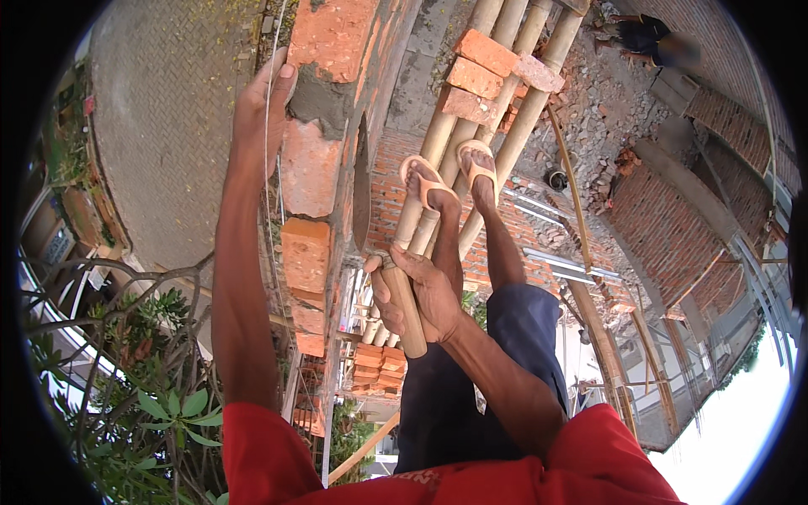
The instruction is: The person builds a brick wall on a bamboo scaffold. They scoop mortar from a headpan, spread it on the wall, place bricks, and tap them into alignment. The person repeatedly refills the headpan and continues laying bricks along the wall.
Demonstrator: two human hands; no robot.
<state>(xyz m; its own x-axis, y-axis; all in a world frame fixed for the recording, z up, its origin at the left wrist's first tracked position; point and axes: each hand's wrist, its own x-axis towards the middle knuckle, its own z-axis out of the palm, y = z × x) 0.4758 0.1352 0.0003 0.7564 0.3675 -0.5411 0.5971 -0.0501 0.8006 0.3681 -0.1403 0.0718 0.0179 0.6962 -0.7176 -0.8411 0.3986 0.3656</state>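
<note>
The right hand [425, 295] is closed round the wooden handle [407, 313] of a trowel, whose grey blade [362, 187] reaches away beyond its fingers, alongside the wall. The left hand [257, 103], well apart from it, is up at the wall's outer edge, thumb extended beside the mortar [321, 101]; I cannot tell whether it presses on anything. A taut string [267, 164] runs along the left hand and forearm.

Just right of the left hand, the grey mortar sits between an upper brick [332, 38] and a lower brick [309, 168]; another brick [305, 251] lies left of the right hand.

To do this joint work well, I would keep the left fingers from pushing the string out of line, since it probably serves as the guide. The blade is best drawn flat along the joint, pressing mortar in and trimming the excess, with the left thumb clear of its edge.

Beyond the right hand, sandalled feet stand on bamboo poles [438, 139], with loose bricks [474, 77] farther along them; leaning hard toward the wall could upset balance. Left of the left hand lies paved ground [160, 109]; far to the right of both is another person [644, 38].
</note>
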